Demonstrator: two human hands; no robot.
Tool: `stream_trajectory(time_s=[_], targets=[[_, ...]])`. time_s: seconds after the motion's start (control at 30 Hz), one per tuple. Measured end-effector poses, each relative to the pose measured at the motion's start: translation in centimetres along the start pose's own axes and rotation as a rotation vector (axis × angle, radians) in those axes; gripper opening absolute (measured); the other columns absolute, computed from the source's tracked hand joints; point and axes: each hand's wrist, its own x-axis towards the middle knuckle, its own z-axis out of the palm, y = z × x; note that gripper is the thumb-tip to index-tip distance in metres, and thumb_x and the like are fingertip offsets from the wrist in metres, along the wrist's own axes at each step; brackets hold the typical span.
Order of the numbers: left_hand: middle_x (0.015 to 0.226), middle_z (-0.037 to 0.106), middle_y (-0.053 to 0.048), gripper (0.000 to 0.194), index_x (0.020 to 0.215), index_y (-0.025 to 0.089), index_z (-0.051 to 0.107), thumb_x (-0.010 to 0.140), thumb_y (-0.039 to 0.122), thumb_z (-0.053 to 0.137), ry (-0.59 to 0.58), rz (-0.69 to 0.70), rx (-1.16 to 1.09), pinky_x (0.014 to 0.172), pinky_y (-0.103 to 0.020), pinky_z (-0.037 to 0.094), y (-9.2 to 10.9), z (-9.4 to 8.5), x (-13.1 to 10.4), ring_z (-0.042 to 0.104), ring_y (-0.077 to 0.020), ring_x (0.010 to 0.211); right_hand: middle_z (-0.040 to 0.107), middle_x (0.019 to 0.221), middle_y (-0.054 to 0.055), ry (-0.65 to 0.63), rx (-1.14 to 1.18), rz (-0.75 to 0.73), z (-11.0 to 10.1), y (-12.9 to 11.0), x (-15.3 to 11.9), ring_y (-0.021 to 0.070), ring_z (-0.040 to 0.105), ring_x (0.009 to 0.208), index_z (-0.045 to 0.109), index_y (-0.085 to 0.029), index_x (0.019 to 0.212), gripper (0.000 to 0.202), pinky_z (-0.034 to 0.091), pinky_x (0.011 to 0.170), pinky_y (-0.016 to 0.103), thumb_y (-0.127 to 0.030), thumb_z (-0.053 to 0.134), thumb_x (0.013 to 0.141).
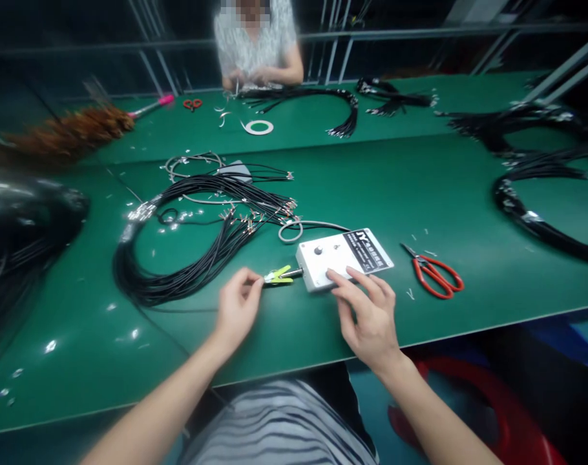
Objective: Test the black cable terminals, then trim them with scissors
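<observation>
My left hand [238, 303] is closed in a pinch at the jaws of a yellow-green clip [279, 276]. A thin black cable [187, 310] runs along the table into this hand; its end is hidden by the fingers. The clip sits by a metal plug on the left side of a white tester box [329, 248], which has a knob and a black printed label. My right hand [369, 313] rests on the box's front part with fingers apart, holding nothing. A large coiled bundle of black cables [178, 290] with stripped ends lies left of the box.
Red-handled snips [437, 274] lie right of the box. More black cable bundles [526, 213] are at the right, and a dark blurred pile [32, 226] at the left. Across the green table [395, 187], a person [258, 48] works near a tape roll [259, 127] and a feather duster [81, 129].
</observation>
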Motion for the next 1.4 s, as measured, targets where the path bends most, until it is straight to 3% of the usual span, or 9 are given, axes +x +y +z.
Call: stream_trajectory(time_s=[0.17, 0.43, 0.6, 0.7, 0.8, 0.87, 1.07, 1.2, 1.4], targets=[[0.073, 0.057, 0.000, 0.015, 0.075, 0.017, 0.058, 0.085, 0.028, 0.058, -0.011, 0.006, 0.030, 0.057, -0.020, 0.039, 0.0, -0.5, -0.2, 0.054, -0.0128, 0.066, 0.073, 0.116, 0.000, 0.016, -0.096, -0.024, 0.6, 0.4, 0.0, 0.0224, 0.063, 0.112, 0.057, -0.025, 0.100, 0.026, 0.032, 0.106, 0.046, -0.004, 0.058, 0.085], [0.062, 0.048, 0.005, 0.018, 0.079, 0.018, 0.053, 0.087, 0.033, 0.059, -0.022, -0.065, -0.085, 0.044, -0.019, 0.028, 0.0, -2.7, -1.1, 0.040, -0.0072, 0.047, 0.074, 0.113, 0.001, 0.039, -0.046, -0.006, 0.2, 0.4, 0.3, 0.0254, 0.063, 0.111, 0.060, -0.026, 0.098, 0.026, 0.033, 0.106, 0.048, -0.005, 0.062, 0.082], [0.060, 0.047, 0.005, 0.017, 0.081, 0.017, 0.056, 0.086, 0.032, 0.062, -0.108, -0.102, -0.161, 0.045, -0.018, 0.030, 2.1, -3.0, -2.8, 0.041, -0.0065, 0.048, 0.071, 0.117, 0.008, 0.019, 0.042, -0.077, 0.1, -3.4, 2.2, 0.0272, 0.060, 0.112, 0.065, -0.024, 0.103, 0.020, 0.039, 0.096, 0.043, -0.018, 0.067, 0.084], [0.057, 0.046, 0.006, 0.016, 0.080, 0.016, 0.058, 0.087, 0.031, 0.062, -0.170, -0.114, -0.185, 0.044, -0.018, 0.030, 3.3, -2.9, -3.6, 0.040, -0.0065, 0.047, 0.074, 0.107, 0.004, -0.103, 0.093, -0.211, 1.5, -6.2, 3.6, 0.0208, 0.063, 0.105, 0.066, -0.022, 0.102, 0.014, 0.039, 0.089, 0.037, -0.026, 0.064, 0.089], [0.056, 0.044, 0.006, 0.017, 0.078, 0.016, 0.058, 0.086, 0.031, 0.062, -0.202, -0.126, -0.209, 0.043, -0.018, 0.028, 3.6, -2.9, -4.0, 0.038, -0.0062, 0.046, 0.076, 0.092, -0.002, -0.156, 0.111, -0.313, 2.6, -7.4, 4.5, 0.0140, 0.065, 0.093, 0.067, -0.022, 0.088, 0.012, 0.035, 0.085, 0.035, -0.020, 0.056, 0.094], [0.056, 0.043, 0.006, 0.019, 0.077, 0.016, 0.057, 0.086, 0.032, 0.063, -0.189, -0.143, -0.220, 0.043, -0.018, 0.027, 3.4, -3.1, -4.0, 0.037, -0.0062, 0.047, 0.076, 0.090, -0.004, -0.164, 0.121, -0.335, 2.6, -6.9, 4.6, 0.0125, 0.066, 0.093, 0.067, -0.023, 0.085, 0.015, 0.033, 0.085, 0.035, -0.018, 0.055, 0.094], [0.052, 0.041, 0.007, 0.023, 0.077, 0.017, 0.054, 0.085, 0.036, 0.064, -0.082, -0.179, -0.205, 0.043, -0.018, 0.026, 2.2, -3.9, -3.4, 0.037, -0.0063, 0.045, 0.077, 0.094, -0.003, -0.100, -0.004, -0.204, 1.3, -3.6, 4.8, 0.0155, 0.067, 0.091, 0.068, -0.023, 0.089, 0.008, 0.032, 0.084, 0.036, -0.018, 0.062, 0.090], [0.055, 0.044, 0.006, 0.024, 0.078, 0.017, 0.055, 0.085, 0.037, 0.064, -0.090, -0.172, -0.199, 0.043, -0.019, 0.027, 1.9, -3.6, -3.1, 0.039, -0.0062, 0.044, 0.075, 0.108, 0.001, -0.170, -0.103, -0.278, 2.3, -3.0, 5.7, 0.0207, 0.063, 0.106, 0.068, -0.021, 0.099, 0.011, 0.030, 0.091, 0.039, -0.023, 0.065, 0.089], [0.057, 0.044, 0.006, 0.023, 0.076, 0.016, 0.053, 0.084, 0.036, 0.063, -0.083, -0.172, -0.220, 0.042, -0.018, 0.027, 1.8, -2.7, -2.5, 0.039, -0.0055, 0.043, 0.073, 0.115, 0.003, -0.246, -0.156, -0.361, 3.9, -2.8, 6.5, 0.0206, 0.062, 0.109, 0.065, -0.019, 0.111, 0.020, 0.029, 0.096, 0.041, -0.021, 0.062, 0.091]])
